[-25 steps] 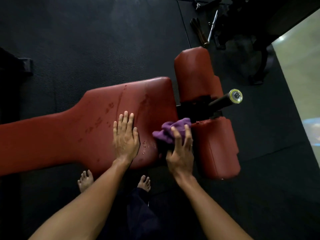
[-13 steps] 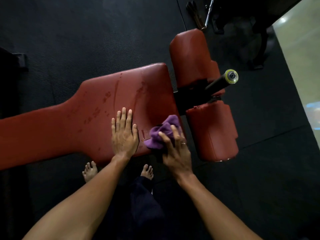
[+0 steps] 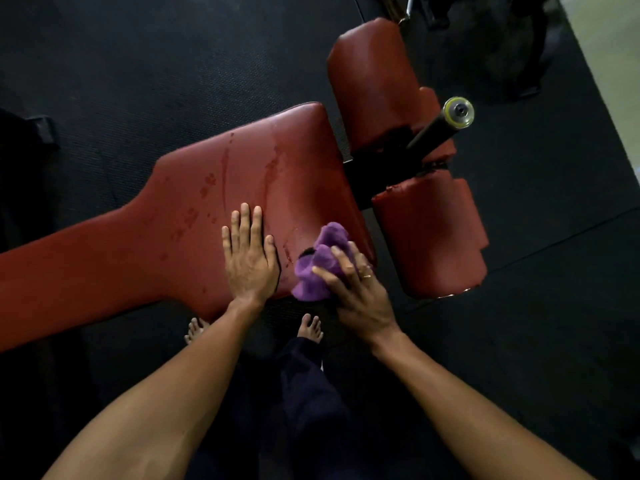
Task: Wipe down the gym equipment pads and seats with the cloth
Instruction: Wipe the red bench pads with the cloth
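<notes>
Now | left grip (image 3: pixel 250 261) released, flat on bench pad (image 3: pixel 138 244) | right grip (image 3: pixel 356 292) clutching cloth (image 3: pixel 320 268)

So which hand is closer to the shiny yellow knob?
Right. The right hand, holding the purple cloth, lies below and left of the yellow knob; the left hand rests flat on the seat pad, farther left.

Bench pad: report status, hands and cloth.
Left hand flat on bench pad. Right hand grips purple cloth at pad's near corner. Wet streaks on pad; nothing blocking.
</notes>
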